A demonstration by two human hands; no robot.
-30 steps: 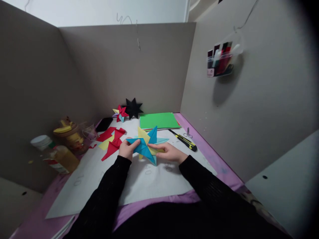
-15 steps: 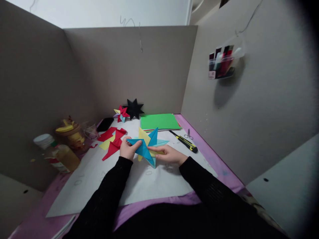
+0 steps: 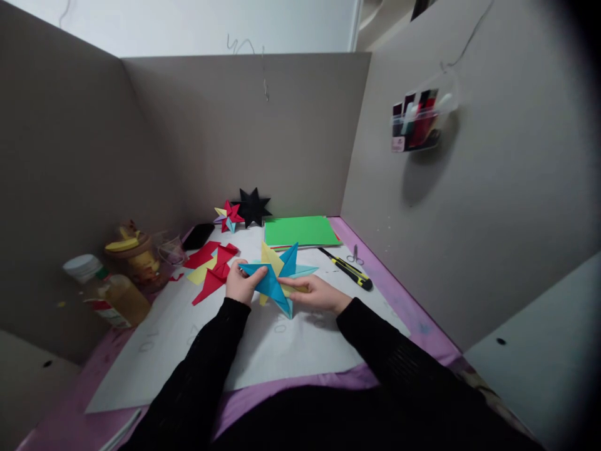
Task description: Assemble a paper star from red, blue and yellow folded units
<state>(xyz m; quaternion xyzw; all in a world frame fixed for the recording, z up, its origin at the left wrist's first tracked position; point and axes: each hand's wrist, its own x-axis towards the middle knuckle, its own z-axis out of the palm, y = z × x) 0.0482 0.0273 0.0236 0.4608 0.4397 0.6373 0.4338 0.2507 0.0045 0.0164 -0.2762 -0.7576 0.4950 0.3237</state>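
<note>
A folded paper star [image 3: 270, 283] in blue, light blue and yellow is held above the white sheet [image 3: 300, 351]. My left hand [image 3: 241, 285] is closed on its left blue point, thumb on top and fingers behind. From the right, my right hand [image 3: 319, 292] grips the star near its centre, with a yellow point between thumb and fingers and the index fingertip against the middle. Part of the star's underside is hidden. Left of my left hand lie red folded paper pieces [image 3: 213, 279] and a yellow piece [image 3: 201, 272].
Behind the star lie green paper sheets [image 3: 303, 231], a black paper star [image 3: 253, 207], a small multicoloured star [image 3: 229, 215] and a phone [image 3: 198, 236]. At right are a utility knife [image 3: 350, 270] and scissors [image 3: 355, 255]. A glue bottle [image 3: 115, 294] stands left.
The view has tilted very slightly. Both hands keep the same hold on the star, with hardly any movement.
</note>
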